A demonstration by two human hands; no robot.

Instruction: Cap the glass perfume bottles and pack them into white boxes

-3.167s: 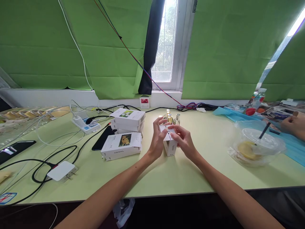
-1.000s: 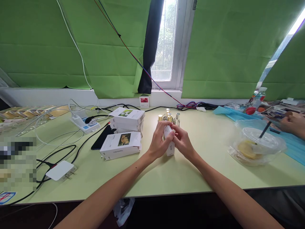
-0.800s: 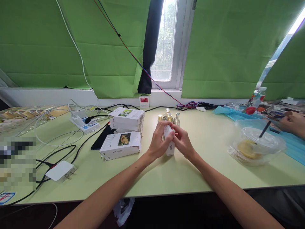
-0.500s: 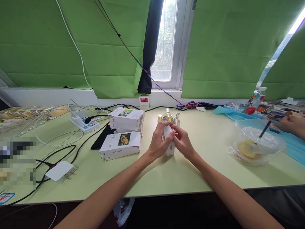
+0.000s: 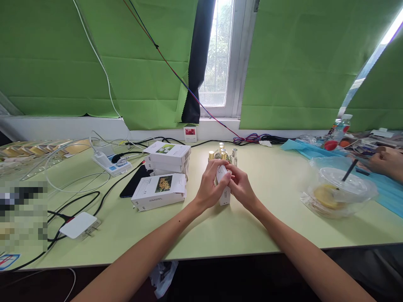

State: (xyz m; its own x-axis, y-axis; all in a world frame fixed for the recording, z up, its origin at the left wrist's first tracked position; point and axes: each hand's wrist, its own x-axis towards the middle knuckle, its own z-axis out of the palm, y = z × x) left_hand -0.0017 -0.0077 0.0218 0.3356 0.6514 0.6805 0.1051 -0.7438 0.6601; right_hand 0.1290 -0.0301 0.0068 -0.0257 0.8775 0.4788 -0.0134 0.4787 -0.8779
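A small white carton (image 5: 225,198) stands on edge on the table, held between both hands. My left hand (image 5: 211,182) is closed round its left side and top, thumb across the upper face. My right hand (image 5: 242,184) grips the right side, its fingertips meeting the left hand's at the top. The fingers hide much of the carton. Just behind the hands stand several small glass bottles (image 5: 234,156) with gold and silver caps, partly covered by the fingers. To the left lies a white box with a yellow flower picture (image 5: 159,191), beside stacked white boxes (image 5: 168,156).
A black phone (image 5: 135,182), a power strip (image 5: 115,165), a white charger (image 5: 79,225) and loose cables lie at left. At right sit a bagged lidded cup (image 5: 338,193) with a straw and blue sheeting (image 5: 390,195). Another person's hand (image 5: 387,161) is at far right.
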